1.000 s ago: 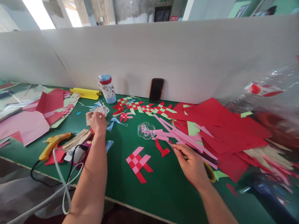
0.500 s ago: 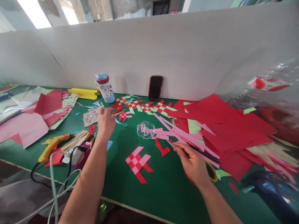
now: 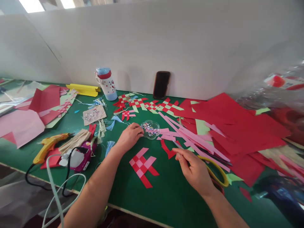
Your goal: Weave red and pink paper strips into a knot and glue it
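Observation:
My left hand (image 3: 130, 136) is closed, with its fingertips at the left rim of a clear flower-shaped dish (image 3: 152, 136) holding small beads or googly eyes. What those fingers pinch, if anything, is too small to make out. My right hand (image 3: 193, 169) is closed around scissors (image 3: 224, 175) near the blades. A silver tip pokes out past the fingers, and the yellow and red handles show beside the wrist. Between my hands a woven red-and-pink paper fish (image 3: 143, 166) lies flat. A red paper scrap (image 3: 168, 150) lies near the scissors' tip.
Pink paper strips (image 3: 190, 134) and red sheets (image 3: 228, 120) cover the right side. Several woven fish, a phone (image 3: 161, 85) and a bottle (image 3: 106, 84) stand or lie by the white partition. At left are a yellow glue gun (image 3: 49, 145), corded plugs and tassels (image 3: 110, 147).
My left hand has moved right and toward me, from above the tassels and packet of beads to the clear dish. My right hand stays nearly in place. The view has tilted down slightly.

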Demonstrator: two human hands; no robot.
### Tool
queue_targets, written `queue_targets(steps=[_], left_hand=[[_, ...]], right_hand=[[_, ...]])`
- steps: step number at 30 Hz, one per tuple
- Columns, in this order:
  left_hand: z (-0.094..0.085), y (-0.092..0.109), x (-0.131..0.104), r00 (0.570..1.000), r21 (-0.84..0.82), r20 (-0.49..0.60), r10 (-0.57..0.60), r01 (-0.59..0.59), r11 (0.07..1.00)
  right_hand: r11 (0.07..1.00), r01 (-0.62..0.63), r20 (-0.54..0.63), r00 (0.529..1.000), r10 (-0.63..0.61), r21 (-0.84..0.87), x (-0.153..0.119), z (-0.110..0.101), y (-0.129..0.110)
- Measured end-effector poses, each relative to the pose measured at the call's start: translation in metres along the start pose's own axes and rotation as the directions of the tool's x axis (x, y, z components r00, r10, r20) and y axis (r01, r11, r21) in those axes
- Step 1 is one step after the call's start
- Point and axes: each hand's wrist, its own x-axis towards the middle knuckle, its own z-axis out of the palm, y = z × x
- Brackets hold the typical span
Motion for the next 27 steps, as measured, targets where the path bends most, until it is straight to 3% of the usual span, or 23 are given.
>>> queue_targets(steps=[9, 13, 16, 19, 23, 27], left_hand=[[-0.022, 0.001, -0.006, 0.993, 0.066, 0.079, -0.09, 0.085, 0.994], [-0.04, 0.022, -0.021, 0.984, 0.086, 0.112, -0.139, 0.13, 0.988], [-0.048, 0.045, -0.035, 0.963, 0.082, 0.263, -0.048, 0.027, 0.996], [-0.046, 0.064, -0.043, 0.898, 0.119, 0.436, 0.068, -0.132, 0.984], [-0.038, 0.075, -0.042, 0.831, 0.184, 0.555, -0.031, -0.087, 0.979], [-0.028, 0.075, -0.04, 0.849, 0.176, 0.528, -0.024, -0.082, 0.981]], right_hand=[[0.969, 0.16, 0.117, 0.983, -0.14, -0.188, 0.001, 0.002, 0.007], [0.941, 0.2, 0.121, 0.978, -0.173, -0.273, 0.002, 0.003, 0.012], [0.93, 0.187, 0.126, 0.98, -0.154, -0.317, 0.004, 0.001, 0.017], [0.926, 0.133, 0.101, 0.989, -0.103, -0.354, 0.009, -0.004, 0.024], [0.925, 0.07, 0.042, 0.997, -0.058, -0.374, 0.012, -0.008, 0.031], [0.927, 0.083, 0.039, 0.997, -0.074, -0.366, 0.01, -0.008, 0.029]])
